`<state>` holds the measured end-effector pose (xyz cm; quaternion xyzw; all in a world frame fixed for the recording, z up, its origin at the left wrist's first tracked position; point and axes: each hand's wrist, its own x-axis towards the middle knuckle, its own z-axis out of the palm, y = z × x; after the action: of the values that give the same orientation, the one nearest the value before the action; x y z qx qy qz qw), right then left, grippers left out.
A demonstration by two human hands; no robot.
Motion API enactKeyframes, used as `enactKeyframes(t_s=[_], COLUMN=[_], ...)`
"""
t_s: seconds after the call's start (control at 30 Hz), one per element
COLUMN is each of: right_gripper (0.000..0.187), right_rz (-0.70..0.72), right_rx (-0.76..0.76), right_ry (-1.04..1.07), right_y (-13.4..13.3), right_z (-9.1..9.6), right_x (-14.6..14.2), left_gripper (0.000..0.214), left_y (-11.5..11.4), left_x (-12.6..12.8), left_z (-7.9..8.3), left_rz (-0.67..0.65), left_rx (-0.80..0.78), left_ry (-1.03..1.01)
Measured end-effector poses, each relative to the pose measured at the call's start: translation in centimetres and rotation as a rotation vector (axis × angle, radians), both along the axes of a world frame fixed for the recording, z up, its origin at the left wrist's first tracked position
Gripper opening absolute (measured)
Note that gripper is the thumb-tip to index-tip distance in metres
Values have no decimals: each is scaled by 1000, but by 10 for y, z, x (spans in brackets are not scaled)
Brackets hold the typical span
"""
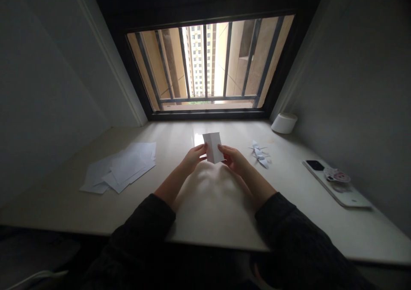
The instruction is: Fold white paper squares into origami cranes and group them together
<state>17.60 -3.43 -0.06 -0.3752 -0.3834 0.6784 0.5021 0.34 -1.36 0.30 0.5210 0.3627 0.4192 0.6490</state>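
Together, my left hand (192, 159) and right hand (234, 160) pinch a creased white paper sheet (212, 146), just left of a folded paper crane (259, 154).

Long dark textured sleeves (290, 232), bare forearms (260, 183), bare right hand (234, 160) and left hand (194, 158)

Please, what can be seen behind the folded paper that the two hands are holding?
Behind the folded white paper lies the shiny desk top, then the barred window. The desk area directly behind the paper is covered, so it cannot be seen.
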Motion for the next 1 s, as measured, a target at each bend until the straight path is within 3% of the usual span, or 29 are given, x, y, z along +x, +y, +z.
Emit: enactKeyframes(t_s=[0.17,0.43,0.73,1.0], right_gripper=[36,35,47,38], right_rz=[-236,-473,-445,-435], right_rx=[-18,91,12,71], right_ry=[-19,-132,-128,-185], right_y=[15,20,18,13], right_z=[-13,-19,-19,-13], right_x=[7,12,12,11], left_gripper=[45,41,39,44], left_y=[5,8,6,7], left_x=[-9,-15,-13,-13], left_z=[-1,5,9,7], left_rz=[241,459,394,390], left_rx=[17,111,39,80], left_ry=[148,294,201,161])
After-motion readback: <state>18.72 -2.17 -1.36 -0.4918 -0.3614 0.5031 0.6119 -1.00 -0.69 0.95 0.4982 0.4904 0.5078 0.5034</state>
